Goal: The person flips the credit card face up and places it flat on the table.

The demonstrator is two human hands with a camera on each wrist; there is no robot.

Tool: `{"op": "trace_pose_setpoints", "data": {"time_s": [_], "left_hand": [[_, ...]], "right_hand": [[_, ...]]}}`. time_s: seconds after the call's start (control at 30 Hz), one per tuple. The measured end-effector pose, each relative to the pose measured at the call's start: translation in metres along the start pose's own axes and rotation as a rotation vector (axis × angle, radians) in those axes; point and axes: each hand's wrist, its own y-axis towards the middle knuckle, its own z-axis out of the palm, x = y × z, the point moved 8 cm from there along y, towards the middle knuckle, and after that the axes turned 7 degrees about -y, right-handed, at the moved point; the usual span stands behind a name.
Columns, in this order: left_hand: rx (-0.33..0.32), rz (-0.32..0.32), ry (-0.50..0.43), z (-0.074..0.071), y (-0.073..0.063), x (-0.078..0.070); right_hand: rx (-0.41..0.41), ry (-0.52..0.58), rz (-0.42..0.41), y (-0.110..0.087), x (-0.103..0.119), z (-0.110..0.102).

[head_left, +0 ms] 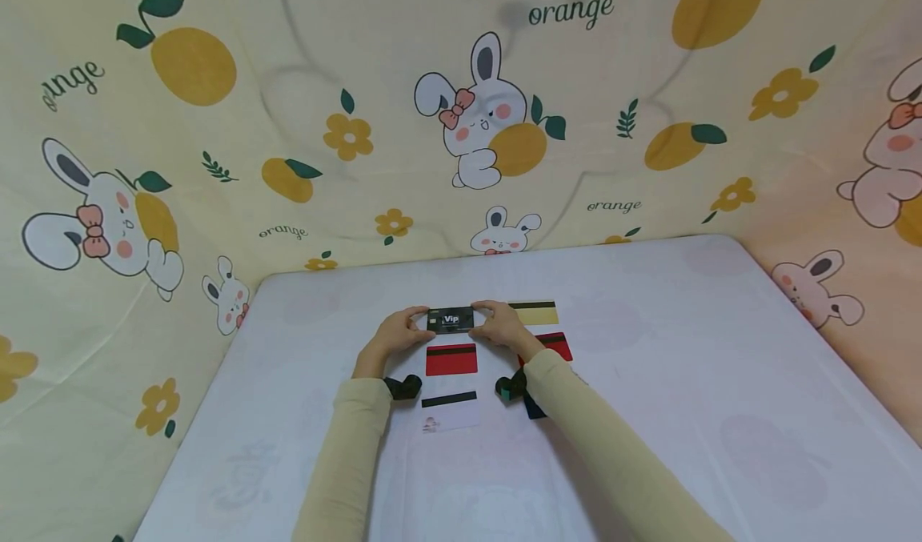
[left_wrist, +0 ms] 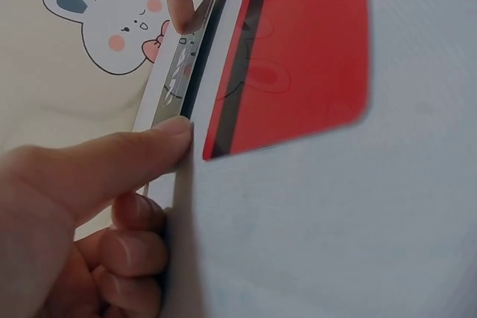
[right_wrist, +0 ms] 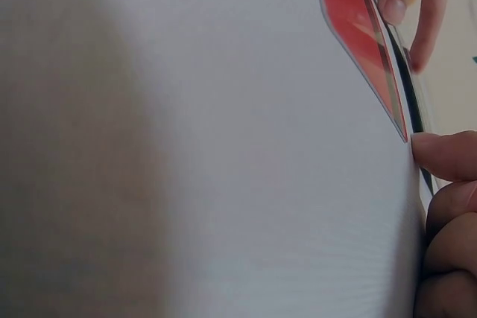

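A black card [head_left: 450,320] marked "Vip" lies at the far middle of the white table, its face up. At its left end, my left hand [head_left: 398,332] pinches the short edge between thumb and a finger. The right hand [head_left: 503,324] grips the opposite end in the same way. Just in front of it is a red card [head_left: 451,362] with a dark stripe, seen large in the left wrist view [left_wrist: 305,42]. The curled lower fingers of both hands show in the wrist views.
Nearer me lies a white card [head_left: 450,420] with a black stripe. On the right are a gold card [head_left: 536,315], another red card [head_left: 559,347] and a dark card [head_left: 535,409], the last two partly behind my right arm. A patterned cloth [head_left: 432,222] stands behind the table.
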Motion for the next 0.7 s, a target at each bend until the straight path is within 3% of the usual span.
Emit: {"op": "trace_pose_setpoints", "data": {"time_s": [0.7], "left_hand": [[-0.008, -0.005, -0.012, 0.0022, 0.0009, 0.0038]], "right_hand": [[0.022, 0.006, 0.008, 0.0004, -0.0025, -0.0005]]}}
